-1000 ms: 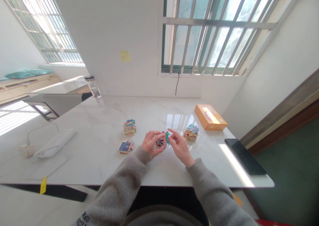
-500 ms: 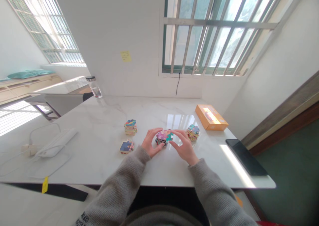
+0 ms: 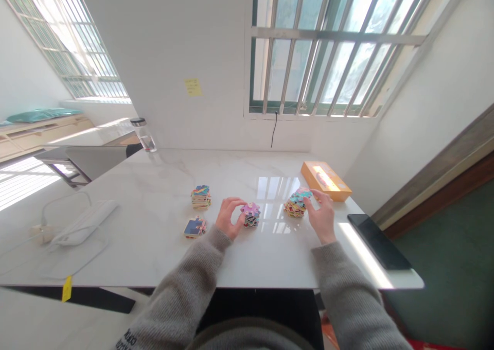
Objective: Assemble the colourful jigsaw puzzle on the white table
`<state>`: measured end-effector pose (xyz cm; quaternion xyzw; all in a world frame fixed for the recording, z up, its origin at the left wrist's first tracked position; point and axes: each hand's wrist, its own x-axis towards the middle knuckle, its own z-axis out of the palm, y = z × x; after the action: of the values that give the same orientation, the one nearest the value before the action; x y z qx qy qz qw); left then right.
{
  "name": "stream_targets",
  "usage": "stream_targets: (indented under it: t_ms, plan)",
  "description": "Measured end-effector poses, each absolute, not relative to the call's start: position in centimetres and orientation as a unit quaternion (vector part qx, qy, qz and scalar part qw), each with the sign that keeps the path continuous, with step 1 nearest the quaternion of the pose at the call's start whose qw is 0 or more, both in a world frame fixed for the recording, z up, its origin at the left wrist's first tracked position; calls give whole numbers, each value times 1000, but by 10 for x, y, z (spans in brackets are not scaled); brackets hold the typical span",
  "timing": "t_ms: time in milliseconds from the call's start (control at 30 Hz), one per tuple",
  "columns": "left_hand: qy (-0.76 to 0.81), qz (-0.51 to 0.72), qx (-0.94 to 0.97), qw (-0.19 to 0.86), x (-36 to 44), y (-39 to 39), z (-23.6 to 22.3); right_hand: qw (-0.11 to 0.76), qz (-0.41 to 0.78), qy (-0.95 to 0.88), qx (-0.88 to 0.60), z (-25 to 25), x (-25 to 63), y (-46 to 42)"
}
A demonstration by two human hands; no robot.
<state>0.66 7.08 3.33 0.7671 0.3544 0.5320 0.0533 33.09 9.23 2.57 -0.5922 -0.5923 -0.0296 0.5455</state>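
Observation:
My left hand (image 3: 230,219) is closed at the left edge of the middle stack of jigsaw puzzle pieces (image 3: 251,217), fingertips and thumb against the purple piece on its top. My right hand (image 3: 322,217) pinches a pink and teal puzzle piece (image 3: 303,192) over the right-hand stack of puzzle pieces (image 3: 294,210). Whether that piece rests on the stack I cannot tell. To the left, a taller stack of pieces (image 3: 201,199) stands behind a low pile with a dark blue top piece (image 3: 193,228).
An orange box (image 3: 325,181) lies at the back right, with a black phone-like slab (image 3: 378,242) nearer the right edge. A clear bottle (image 3: 145,137) stands at the back left. A white power strip (image 3: 87,221) with cables lies on the left of the marble-look table (image 3: 162,257).
My right hand has moved right, from the middle stack to the right-hand stack, carrying a puzzle piece. My left hand has stayed by the middle stack.

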Motion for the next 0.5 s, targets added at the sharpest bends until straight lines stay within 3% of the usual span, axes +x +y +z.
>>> stream_targets:
  t_ms: [333,500]
  plan:
    - [360,528,765,77,7,75,28,449,-17,-668,-593,25,328,103]
    - [362,526,766,79,8,75,28,237,24,-763,-601,50,340,122]
